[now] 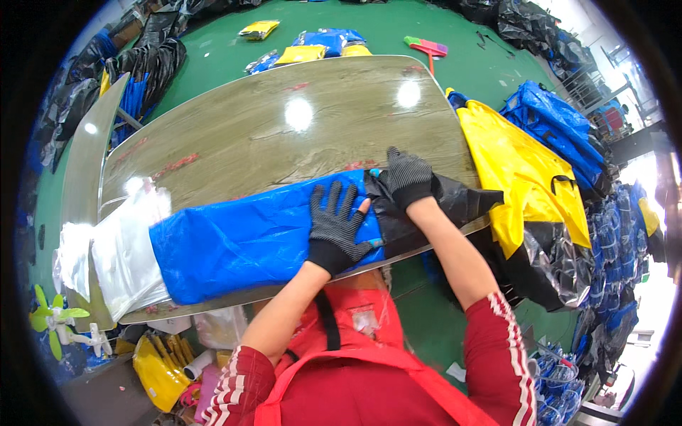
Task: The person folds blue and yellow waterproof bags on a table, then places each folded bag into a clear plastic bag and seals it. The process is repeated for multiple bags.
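A long folded piece of blue plastic sheeting lies across the near side of the table, with a black section at its right end. My left hand, in a dark striped glove, rests flat on the blue part, fingers spread. At the join of blue and black, my right hand wears a matching glove. Its fingers are bent and pressed together on the black section; the part in its grip is mostly hidden. To the left, a stack of clear plastic bags touches the blue end.
The wood-patterned table has a glossy top. Yellow sheeting and blue sheeting hang at its right. Folded yellow and blue packs lie on the green floor beyond, near a broom. A small green fan stands at left.
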The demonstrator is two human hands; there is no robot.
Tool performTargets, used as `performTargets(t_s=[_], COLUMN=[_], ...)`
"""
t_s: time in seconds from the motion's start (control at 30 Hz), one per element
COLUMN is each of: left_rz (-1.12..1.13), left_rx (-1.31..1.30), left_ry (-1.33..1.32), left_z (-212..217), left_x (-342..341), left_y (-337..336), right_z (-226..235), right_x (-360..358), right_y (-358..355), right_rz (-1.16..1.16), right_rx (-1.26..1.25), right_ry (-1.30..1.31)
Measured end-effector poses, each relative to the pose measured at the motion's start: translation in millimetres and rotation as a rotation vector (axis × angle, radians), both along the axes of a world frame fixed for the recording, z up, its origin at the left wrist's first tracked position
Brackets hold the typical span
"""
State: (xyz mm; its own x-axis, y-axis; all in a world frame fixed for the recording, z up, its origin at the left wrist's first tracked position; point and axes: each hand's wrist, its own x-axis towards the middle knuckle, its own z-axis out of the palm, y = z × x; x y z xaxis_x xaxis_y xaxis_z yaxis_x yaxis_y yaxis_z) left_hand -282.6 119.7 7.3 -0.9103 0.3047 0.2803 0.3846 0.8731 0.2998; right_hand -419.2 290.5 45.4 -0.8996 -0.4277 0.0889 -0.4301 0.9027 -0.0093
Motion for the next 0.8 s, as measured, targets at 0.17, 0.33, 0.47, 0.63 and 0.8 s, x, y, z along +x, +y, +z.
performTargets(t_s=[0.17,0.33,0.47,0.63,0.8], left_rz=[-0.019,-0.127,0.017,-0.036,-0.11], left_rx=[0.068,0.191,0.05,0.085,0.144], left_ry=[0.008,0.014,-0.086,-0.008,-0.006], left_z=[-15,-22,-22,-34,-82], left_x=[-12,-33,-42,-39,-39], left_y=[10,34,48,39,44], right_z=[16,-34,-69,-41,21], right_x=[31,25,65,104,106], right_y=[73,118,137,107,14], right_rz=[0.171,0.064,-0.435,-0.58,0.177], right_rx=[-0.092,-0.338,-0.96,-1.882,-0.812], right_ry=[0.205,0.029,0.658,0.059,-0.104])
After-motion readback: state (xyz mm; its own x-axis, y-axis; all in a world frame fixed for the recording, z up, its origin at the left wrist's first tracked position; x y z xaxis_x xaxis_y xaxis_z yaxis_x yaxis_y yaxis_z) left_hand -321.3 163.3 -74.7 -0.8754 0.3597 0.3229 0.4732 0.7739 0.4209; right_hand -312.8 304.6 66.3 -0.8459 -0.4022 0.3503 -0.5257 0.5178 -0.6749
